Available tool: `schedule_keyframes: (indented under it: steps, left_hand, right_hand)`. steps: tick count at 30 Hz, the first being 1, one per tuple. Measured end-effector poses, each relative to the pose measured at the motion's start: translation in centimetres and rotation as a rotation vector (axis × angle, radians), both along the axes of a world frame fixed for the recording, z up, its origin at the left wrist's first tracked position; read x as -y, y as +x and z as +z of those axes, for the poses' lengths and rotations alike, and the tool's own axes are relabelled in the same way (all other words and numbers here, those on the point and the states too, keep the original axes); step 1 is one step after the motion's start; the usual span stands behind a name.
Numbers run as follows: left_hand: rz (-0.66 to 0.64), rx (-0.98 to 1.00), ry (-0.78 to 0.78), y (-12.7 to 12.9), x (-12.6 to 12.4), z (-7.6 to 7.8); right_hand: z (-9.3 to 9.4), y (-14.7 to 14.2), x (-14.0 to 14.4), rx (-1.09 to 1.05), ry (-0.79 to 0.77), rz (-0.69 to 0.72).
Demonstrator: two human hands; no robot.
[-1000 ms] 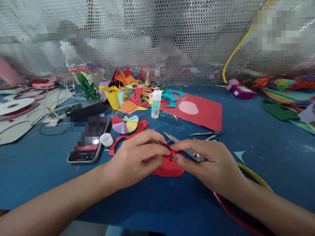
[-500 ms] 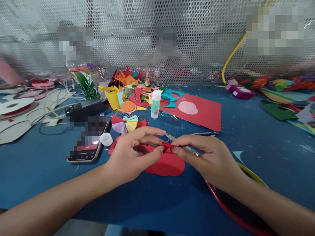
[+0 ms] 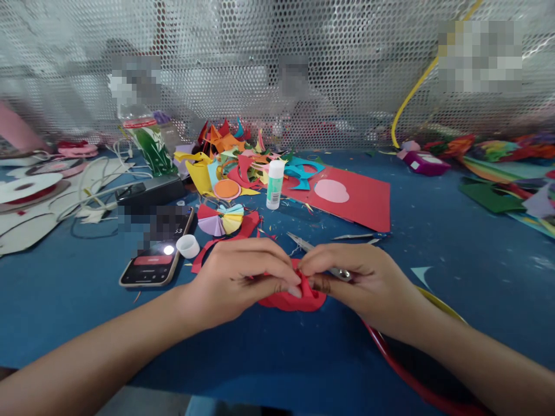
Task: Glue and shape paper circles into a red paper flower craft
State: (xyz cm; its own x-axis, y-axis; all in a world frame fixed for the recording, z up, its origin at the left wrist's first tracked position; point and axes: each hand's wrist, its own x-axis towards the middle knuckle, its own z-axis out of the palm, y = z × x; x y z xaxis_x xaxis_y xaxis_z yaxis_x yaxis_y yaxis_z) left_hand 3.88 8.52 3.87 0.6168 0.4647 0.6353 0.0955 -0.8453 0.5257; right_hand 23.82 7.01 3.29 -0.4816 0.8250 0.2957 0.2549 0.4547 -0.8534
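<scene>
My left hand (image 3: pixel 240 280) and my right hand (image 3: pixel 359 280) meet over a red paper piece (image 3: pixel 295 299) on the blue table (image 3: pixel 455 254). Both pinch its folded upper edge between thumb and fingers. The rounded lower part of the paper rests on the table below my fingers. A pair of scissors (image 3: pixel 306 245) lies just behind my right hand, its pivot partly hidden by my fingers.
A phone (image 3: pixel 151 263) and a white cap (image 3: pixel 188 246) lie left of my hands. Behind are a glue stick (image 3: pixel 274 184), a paper fan (image 3: pixel 220 218), a red sheet (image 3: pixel 355 199), a heap of paper scraps (image 3: pixel 234 156) and a mesh screen (image 3: pixel 277 69).
My fingers drew closer together on the red paper and dropped a little. The paper's top edge is now bunched up between both hands.
</scene>
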Motion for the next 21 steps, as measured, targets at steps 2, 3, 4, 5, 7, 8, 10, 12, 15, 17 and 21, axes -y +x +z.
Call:
schedule_keyframes:
  steps: [2,3,4,5,7,8,10,12,15,17,21]
  left_hand:
    - [-0.005,-0.012,0.11,-0.15,0.01,-0.17]
    - [0.003,-0.017,0.153,-0.19,0.03,-0.27]
    - [0.013,-0.024,0.184,-0.19,0.05,-0.37]
    - [0.025,-0.03,0.198,-0.17,0.06,-0.45]
    - [0.04,-0.032,0.184,-0.05,0.09,-0.5]
    - [0.044,-0.022,0.162,0.02,0.09,-0.47]
    - [0.048,-0.004,0.096,0.16,0.1,-0.32]
    - [0.043,-0.014,0.033,0.21,0.11,-0.11]
    - [0.044,-0.052,0.023,0.18,0.15,0.06]
    - [0.069,-0.039,0.063,0.17,0.16,0.02]
    - [0.136,0.025,0.088,0.43,0.21,-0.2]
  right_hand:
    - [-0.05,0.02,0.03,-0.006,-0.011,-0.019]
    - [-0.05,0.04,0.03,-0.012,-0.013,-0.033]
    - [-0.05,0.06,0.02,-0.019,-0.015,-0.045]
    - [-0.03,0.07,0.01,-0.027,-0.014,-0.056]
    - [0.02,0.08,-0.02,-0.038,-0.012,-0.07]
    - [0.03,0.07,-0.04,-0.037,-0.01,-0.07]
    - [0.03,0.04,-0.1,-0.022,-0.005,-0.067]
    - [0.0,0.0,-0.15,-0.002,-0.001,-0.056]
    - [0.0,-0.02,-0.15,0.02,0.004,-0.036]
    - [0.02,-0.02,-0.08,0.028,0.022,-0.052]
    - [-0.13,-0.12,0.21,0.026,0.164,-0.141]
